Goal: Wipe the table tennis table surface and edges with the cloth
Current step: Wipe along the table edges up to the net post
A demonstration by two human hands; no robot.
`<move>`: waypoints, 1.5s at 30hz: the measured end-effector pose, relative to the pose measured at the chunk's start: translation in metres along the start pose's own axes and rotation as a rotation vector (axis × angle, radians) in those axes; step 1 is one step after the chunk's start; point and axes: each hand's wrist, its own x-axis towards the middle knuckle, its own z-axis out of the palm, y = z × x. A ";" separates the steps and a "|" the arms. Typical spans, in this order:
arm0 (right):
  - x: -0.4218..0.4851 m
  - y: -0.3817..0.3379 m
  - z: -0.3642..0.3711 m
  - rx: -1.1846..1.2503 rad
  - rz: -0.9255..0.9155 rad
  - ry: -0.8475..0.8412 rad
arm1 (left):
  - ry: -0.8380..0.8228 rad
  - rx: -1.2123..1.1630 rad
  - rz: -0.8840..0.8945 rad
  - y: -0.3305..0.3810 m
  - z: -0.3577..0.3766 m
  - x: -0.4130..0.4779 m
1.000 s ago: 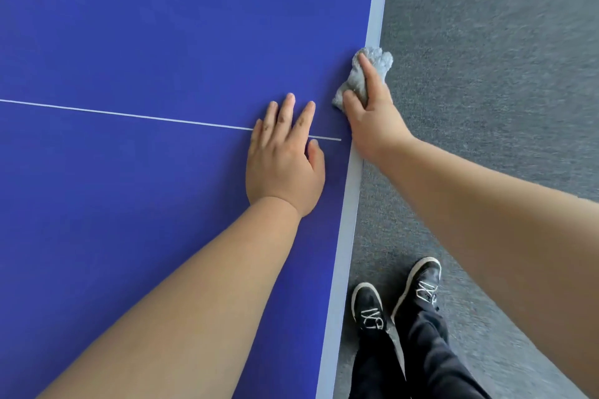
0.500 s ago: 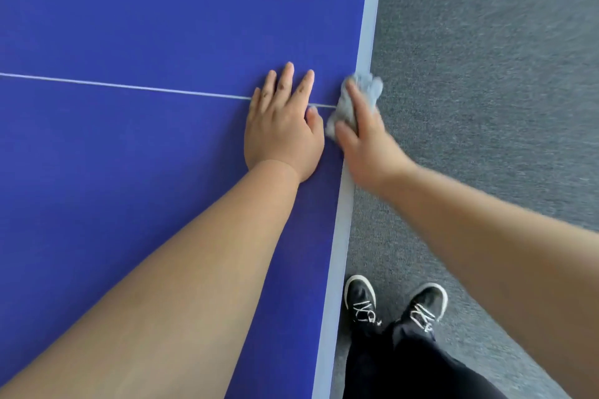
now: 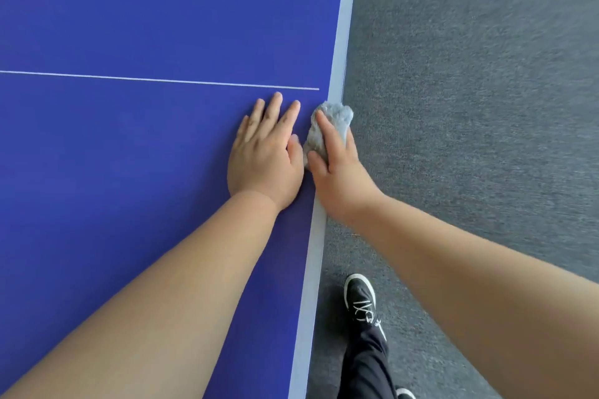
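Grey crumpled cloth (image 3: 327,129) on table edge (image 3: 338,52)

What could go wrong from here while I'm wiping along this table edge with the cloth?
1. The cloth is bunched into a small wad in the right hand and partly overhangs the table edge. It may miss parts of the edge or slip off onto the carpet.
2. The left hand lies flat on the blue surface right beside the cloth. It could block the wipe and may leave palm marks.
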 end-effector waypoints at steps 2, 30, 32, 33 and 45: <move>0.023 -0.004 -0.006 0.032 -0.007 0.041 | 0.024 0.010 -0.005 0.001 0.002 0.006; -0.124 0.005 0.055 0.057 0.104 0.063 | -0.031 0.022 -0.032 -0.032 0.007 -0.172; -0.165 0.012 0.070 0.052 0.059 0.062 | -0.034 0.010 -0.038 -0.032 0.008 -0.172; -0.186 0.016 0.078 0.047 0.039 0.052 | -0.028 0.005 -0.031 -0.033 0.008 -0.171; -0.058 0.002 0.042 -0.041 0.041 0.157 | 0.029 0.038 -0.004 -0.033 0.011 -0.172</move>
